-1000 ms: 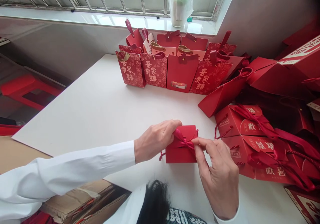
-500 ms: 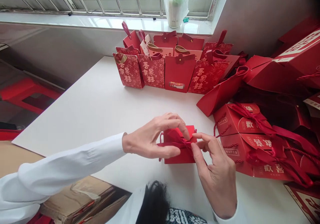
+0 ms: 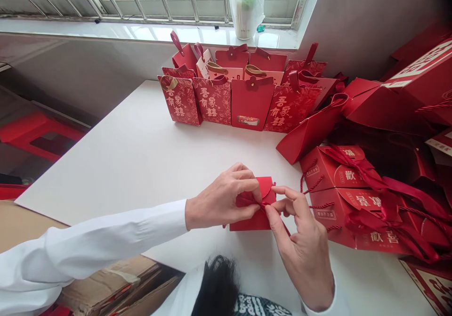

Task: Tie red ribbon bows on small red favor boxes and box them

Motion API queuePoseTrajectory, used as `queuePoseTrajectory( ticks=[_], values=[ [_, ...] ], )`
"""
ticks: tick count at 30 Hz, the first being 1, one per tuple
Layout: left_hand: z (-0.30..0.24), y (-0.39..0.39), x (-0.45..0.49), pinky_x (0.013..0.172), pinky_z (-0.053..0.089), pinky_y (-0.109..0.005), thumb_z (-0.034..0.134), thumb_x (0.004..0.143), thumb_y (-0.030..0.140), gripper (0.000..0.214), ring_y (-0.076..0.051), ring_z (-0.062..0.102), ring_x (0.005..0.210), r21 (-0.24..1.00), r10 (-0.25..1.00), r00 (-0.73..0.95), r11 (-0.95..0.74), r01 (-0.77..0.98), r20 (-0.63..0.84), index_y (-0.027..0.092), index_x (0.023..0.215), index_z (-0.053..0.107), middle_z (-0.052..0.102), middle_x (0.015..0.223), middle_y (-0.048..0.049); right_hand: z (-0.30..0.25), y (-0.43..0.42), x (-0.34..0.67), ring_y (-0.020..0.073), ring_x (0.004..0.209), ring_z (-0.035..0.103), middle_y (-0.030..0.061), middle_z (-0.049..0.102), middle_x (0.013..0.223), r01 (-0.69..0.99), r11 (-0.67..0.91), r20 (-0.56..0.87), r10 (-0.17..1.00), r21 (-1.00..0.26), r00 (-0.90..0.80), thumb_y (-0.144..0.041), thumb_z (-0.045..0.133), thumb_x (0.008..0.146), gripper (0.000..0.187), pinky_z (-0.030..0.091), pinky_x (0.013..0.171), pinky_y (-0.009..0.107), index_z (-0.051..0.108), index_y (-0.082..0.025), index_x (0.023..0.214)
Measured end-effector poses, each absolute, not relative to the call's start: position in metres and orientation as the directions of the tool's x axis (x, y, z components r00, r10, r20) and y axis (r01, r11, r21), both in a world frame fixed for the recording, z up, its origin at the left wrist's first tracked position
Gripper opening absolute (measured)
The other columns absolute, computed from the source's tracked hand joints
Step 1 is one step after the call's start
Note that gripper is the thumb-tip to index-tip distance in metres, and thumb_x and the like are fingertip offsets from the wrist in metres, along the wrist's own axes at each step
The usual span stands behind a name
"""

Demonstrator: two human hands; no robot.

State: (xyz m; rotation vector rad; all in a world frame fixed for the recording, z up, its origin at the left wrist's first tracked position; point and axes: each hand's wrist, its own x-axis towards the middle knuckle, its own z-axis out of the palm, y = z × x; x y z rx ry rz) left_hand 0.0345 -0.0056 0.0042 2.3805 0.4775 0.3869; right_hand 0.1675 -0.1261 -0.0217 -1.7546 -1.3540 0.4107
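Observation:
A small red gift box (image 3: 254,220) with a rounded flap stands on the white table (image 3: 148,151) close to me. A red ribbon (image 3: 263,204) crosses its front. My left hand (image 3: 222,198) covers the box's left side and pinches the ribbon at the knot with thumb and fingers. From the right, my right hand (image 3: 300,245) pinches the same ribbon with thumb and forefinger. Both hands meet at the middle of the box front.
A row of red paper gift bags (image 3: 247,97) stands at the table's far edge under the window. Larger red boxes with ribbons (image 3: 356,193) pile up at the right. A bagged cup (image 3: 246,5) sits on the sill. Cardboard (image 3: 120,283) lies below left.
My left hand opened over the box, then closed back onto the ribbon at the knot. My right hand kept its pinch and shifted slightly left. The ribbon loops look pulled tighter.

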Motion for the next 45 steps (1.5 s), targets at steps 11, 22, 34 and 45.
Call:
queuePoseTrajectory(
  ticks=[11, 22, 34, 45],
  values=[
    [0.011, 0.001, 0.031, 0.079, 0.042, -0.028, 0.069, 0.075, 0.023, 0.015, -0.015, 0.046, 0.081, 0.669, 0.343, 0.933, -0.719, 0.187, 0.108, 0.014, 0.084, 0.06, 0.058, 0.082, -0.0037, -0.022, -0.129, 0.169, 0.0148, 0.074, 0.054, -0.0031, 0.057, 0.077, 0.645, -0.009, 0.274, 0.901, -0.764, 0.338, -0.024, 0.054, 0.089, 0.022, 0.049, 0.074, 0.029, 0.051, -0.026, 0.111],
    [0.015, 0.003, 0.027, 0.077, 0.041, -0.026, 0.057, 0.085, 0.02, 0.005, -0.016, 0.049, 0.085, 0.642, 0.392, 0.918, -0.719, 0.266, 0.059, 0.017, 0.087, 0.06, 0.059, 0.087, -0.0039, -0.017, -0.141, 0.17, 0.0144, 0.084, 0.056, 0.002, 0.059, 0.091, 0.692, 0.208, 0.414, 0.899, -0.691, 0.143, -0.012, 0.051, 0.09, 0.028, 0.047, 0.076, 0.026, 0.051, -0.021, 0.117],
    [0.028, -0.009, -0.008, 0.074, 0.046, -0.031, 0.06, 0.082, 0.043, 0.04, -0.016, 0.057, 0.085, 0.673, 0.694, 0.701, -0.439, 0.595, -0.167, 0.019, 0.109, 0.044, 0.059, 0.1, -0.0044, -0.016, -0.143, 0.176, 0.0183, 0.088, 0.052, 0.0035, 0.06, 0.093, 0.772, 0.172, 0.482, 0.855, -0.612, 0.191, -0.031, 0.059, 0.09, 0.018, 0.043, 0.079, 0.03, 0.058, -0.019, 0.103],
    [0.01, -0.022, -0.014, 0.054, 0.038, -0.022, 0.065, 0.074, 0.022, 0.029, -0.01, 0.053, 0.057, 0.86, 0.548, 0.666, 0.265, 0.437, -0.507, 0.02, 0.09, 0.04, 0.056, 0.063, 0.0075, -0.005, -0.084, 0.166, 0.0202, 0.082, 0.053, 0.0002, 0.061, 0.079, 0.71, 0.127, 0.175, 0.985, -0.692, -0.005, -0.03, 0.064, 0.082, 0.007, 0.043, 0.067, 0.031, 0.065, -0.024, 0.079]
  ],
)
